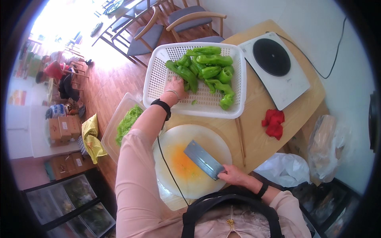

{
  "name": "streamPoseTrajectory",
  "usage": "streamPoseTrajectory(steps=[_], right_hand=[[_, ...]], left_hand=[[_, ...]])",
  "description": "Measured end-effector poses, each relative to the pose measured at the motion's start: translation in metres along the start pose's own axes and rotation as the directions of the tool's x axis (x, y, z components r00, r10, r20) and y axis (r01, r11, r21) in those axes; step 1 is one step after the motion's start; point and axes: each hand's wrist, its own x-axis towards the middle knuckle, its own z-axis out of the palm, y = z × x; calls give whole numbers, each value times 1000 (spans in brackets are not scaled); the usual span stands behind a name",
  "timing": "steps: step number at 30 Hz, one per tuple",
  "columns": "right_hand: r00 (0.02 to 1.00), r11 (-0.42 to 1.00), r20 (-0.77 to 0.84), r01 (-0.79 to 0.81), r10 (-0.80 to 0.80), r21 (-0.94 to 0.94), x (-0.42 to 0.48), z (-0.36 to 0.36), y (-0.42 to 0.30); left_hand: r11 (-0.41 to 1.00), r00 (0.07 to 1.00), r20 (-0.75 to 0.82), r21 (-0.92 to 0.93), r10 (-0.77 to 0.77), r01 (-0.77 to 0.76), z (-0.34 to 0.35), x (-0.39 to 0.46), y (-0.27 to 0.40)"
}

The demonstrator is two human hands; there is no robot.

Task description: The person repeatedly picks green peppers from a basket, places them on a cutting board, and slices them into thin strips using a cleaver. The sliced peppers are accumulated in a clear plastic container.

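Observation:
My left hand (175, 88) reaches into a white plastic basket (195, 114), at the lower edge of a heap of green peppers (212, 70); its fingertips are partly hidden, so whether it grips one is unclear. My right hand (233, 175) holds a cleaver (204, 159) by its handle, its broad blade over the round white cutting board (208, 136). The board has an orange stain and small green bits. Left of the board, partly behind my left arm, a clear plastic container (111, 135) holds shredded green vegetable (128, 122).
Right of the basket, an induction cooker (275, 86) lies on the wooden table (256, 125). Chopsticks (241, 141) and a red cloth (273, 124) are nearer. A black cord (168, 166) crosses the board. Chairs (148, 34) stand beyond; people (55, 70) sit far left.

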Motion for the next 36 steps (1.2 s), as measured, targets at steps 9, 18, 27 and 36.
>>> streamPoseTrajectory(steps=[9, 18, 27, 36], right_hand=[[999, 998, 23, 30, -31, 63, 12, 4, 28], [1000, 994, 18, 15, -14, -112, 9, 1, 17], [1000, 999, -25, 9, -7, 53, 6, 3, 9], [999, 1000, -38, 15, -15, -5, 6, -2, 12]], left_hand=[[982, 987, 95, -150, 130, -115, -9, -16, 8], [979, 955, 223, 20, 194, -203, 4, -7, 40], [991, 975, 221, -121, -33, 61, -5, 1, -43], [981, 897, 414, 172, -152, 87, -12, 6, -14]])
